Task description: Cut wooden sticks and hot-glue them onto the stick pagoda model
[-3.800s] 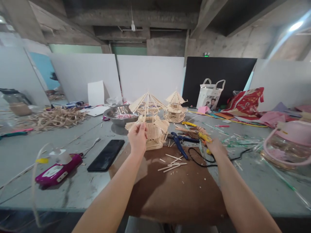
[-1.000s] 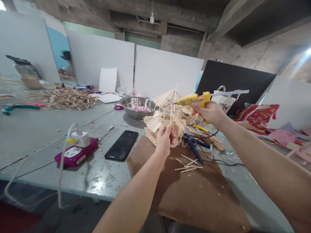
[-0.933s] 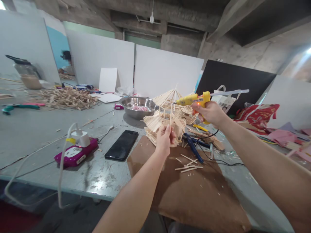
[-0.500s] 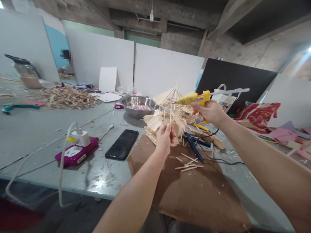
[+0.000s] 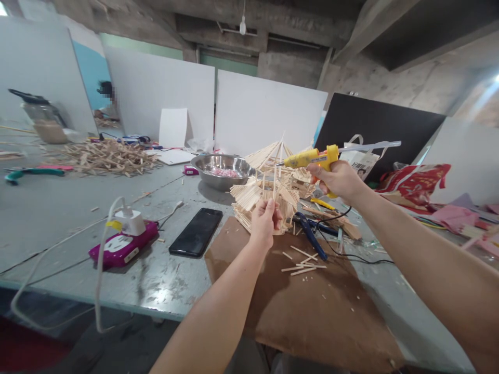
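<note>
My right hand (image 5: 338, 181) is wrapped round a yellow hot glue gun (image 5: 310, 157), with a clear glue stick (image 5: 374, 147) poking out of its back. The gun's nozzle points left, close to the top of an upright thin stick. Below it, my left hand (image 5: 265, 223) is closed at the front of a model made of wooden sticks (image 5: 247, 199); its fingertips pinch there, and whether they grip the model or a single stick is hidden. Behind stands a pointed roof of sticks (image 5: 268, 155). Loose short sticks (image 5: 304, 265) lie on the brown board (image 5: 312, 322) under my arms.
Blue-handled pliers (image 5: 311, 236) and the gun's black cord lie to the right. A steel bowl (image 5: 222, 182) stands behind left. A black phone (image 5: 196, 232), a purple power strip (image 5: 122, 248) and a stick pile (image 5: 111, 157) are leftward. Another person (image 5: 107, 106) sits far left.
Almost nothing differs. Both hands and the glue gun keep their places, and the view has shifted very slightly.
</note>
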A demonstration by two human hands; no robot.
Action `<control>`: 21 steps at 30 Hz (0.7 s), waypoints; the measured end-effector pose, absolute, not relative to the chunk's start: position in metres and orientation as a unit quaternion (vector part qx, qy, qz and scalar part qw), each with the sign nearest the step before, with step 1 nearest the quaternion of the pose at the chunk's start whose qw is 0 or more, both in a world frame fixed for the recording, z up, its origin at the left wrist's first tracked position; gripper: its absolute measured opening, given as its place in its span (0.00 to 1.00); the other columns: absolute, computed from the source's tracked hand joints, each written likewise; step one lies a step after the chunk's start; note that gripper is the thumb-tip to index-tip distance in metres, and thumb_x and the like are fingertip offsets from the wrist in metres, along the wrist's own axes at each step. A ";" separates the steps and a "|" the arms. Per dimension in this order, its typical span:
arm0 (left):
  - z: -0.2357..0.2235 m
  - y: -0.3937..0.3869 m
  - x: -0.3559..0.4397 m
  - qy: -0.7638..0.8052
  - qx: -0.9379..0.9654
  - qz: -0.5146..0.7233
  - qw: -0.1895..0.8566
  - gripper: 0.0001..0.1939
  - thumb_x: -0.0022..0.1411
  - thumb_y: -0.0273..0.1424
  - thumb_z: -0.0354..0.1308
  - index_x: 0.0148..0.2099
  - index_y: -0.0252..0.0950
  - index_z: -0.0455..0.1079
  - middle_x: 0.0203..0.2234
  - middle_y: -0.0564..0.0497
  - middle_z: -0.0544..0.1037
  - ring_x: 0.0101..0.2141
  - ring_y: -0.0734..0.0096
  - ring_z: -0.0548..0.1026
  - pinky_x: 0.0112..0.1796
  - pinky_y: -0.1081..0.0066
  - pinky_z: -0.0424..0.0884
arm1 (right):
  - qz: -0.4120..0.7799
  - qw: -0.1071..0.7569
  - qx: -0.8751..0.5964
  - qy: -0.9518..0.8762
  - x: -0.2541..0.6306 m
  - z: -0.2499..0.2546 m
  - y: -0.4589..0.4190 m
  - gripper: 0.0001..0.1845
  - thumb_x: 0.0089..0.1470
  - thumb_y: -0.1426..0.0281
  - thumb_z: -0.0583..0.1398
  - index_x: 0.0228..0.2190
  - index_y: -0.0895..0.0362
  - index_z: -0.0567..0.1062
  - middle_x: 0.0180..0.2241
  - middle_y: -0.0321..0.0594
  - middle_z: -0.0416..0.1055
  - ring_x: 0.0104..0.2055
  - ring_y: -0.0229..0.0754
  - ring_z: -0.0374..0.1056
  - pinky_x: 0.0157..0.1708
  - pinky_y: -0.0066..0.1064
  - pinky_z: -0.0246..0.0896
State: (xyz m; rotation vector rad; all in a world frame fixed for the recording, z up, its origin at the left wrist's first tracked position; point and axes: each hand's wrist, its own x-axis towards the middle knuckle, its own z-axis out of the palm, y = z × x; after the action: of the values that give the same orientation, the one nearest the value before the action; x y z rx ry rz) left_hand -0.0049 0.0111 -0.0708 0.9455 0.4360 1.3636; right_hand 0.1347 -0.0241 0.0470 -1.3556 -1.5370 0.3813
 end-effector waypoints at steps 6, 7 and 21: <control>-0.071 0.011 -0.005 0.191 0.414 0.599 0.658 0.15 0.47 0.42 0.54 0.25 0.35 0.59 0.11 0.59 0.64 0.09 0.84 0.58 0.10 0.81 0.50 | 0.160 0.505 -0.568 -0.630 0.134 0.047 -0.025 0.16 0.40 0.55 0.58 0.20 0.56 0.70 0.14 0.34 0.63 0.09 0.28 0.51 0.07 0.25 0.43; -0.071 0.011 -0.005 0.192 0.414 0.600 0.657 0.15 0.47 0.42 0.54 0.25 0.35 0.59 0.11 0.58 0.64 0.09 0.84 0.58 0.11 0.81 0.50 | 0.159 0.503 -0.571 -0.629 0.134 0.047 -0.025 0.16 0.40 0.56 0.58 0.20 0.56 0.70 0.14 0.34 0.63 0.09 0.28 0.51 0.07 0.25 0.43; -0.070 0.010 -0.005 0.196 0.409 0.598 0.661 0.15 0.46 0.42 0.55 0.25 0.35 0.60 0.10 0.59 0.64 0.09 0.84 0.58 0.11 0.81 0.51 | 0.141 0.482 -0.598 -0.625 0.133 0.046 -0.030 0.20 0.38 0.53 0.58 0.11 0.56 0.65 0.06 0.31 0.55 0.08 0.29 0.50 0.07 0.25 0.44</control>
State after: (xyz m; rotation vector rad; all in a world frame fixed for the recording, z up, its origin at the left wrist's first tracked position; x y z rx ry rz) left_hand -0.0054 0.0098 -0.0697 0.9261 0.4436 1.3529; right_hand 0.1326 -0.0301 0.0455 -1.4563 -1.5228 0.3439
